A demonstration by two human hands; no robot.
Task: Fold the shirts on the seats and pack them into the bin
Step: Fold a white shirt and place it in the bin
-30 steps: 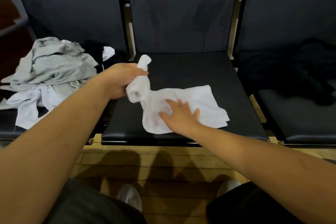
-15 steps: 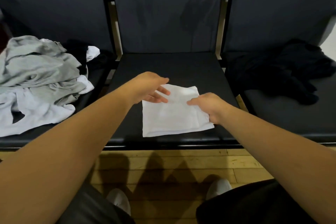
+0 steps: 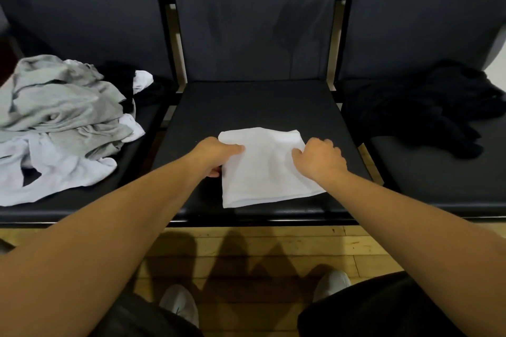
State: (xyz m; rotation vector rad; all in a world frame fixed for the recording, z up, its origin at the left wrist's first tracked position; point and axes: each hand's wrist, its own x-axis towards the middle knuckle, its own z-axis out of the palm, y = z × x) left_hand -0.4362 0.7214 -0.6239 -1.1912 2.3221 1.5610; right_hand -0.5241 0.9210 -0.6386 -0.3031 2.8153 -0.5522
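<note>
- Left seat (image 3: 109, 194): grey and white shirts (image 3: 63, 123) lie in a loose, unfolded pile.
- Left hand (image 3: 216, 154): thumb above and fingers curled beneath pinch the left edge of the folded white shirt (image 3: 262, 172).
- Folded white shirt: lies near the front of the middle seat (image 3: 246, 107). It is soft and light and likely unfolds if lifted carelessly, so support both side edges.
- Right hand (image 3: 320, 161): fingers curl onto the shirt's right edge and grip it.
- Right seat (image 3: 438, 180): black shirt (image 3: 427, 107) lies crumpled.

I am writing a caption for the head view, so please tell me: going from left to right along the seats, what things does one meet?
From the left: pile of grey and white clothes → left hand → folded white shirt → right hand → black clothes.
</note>
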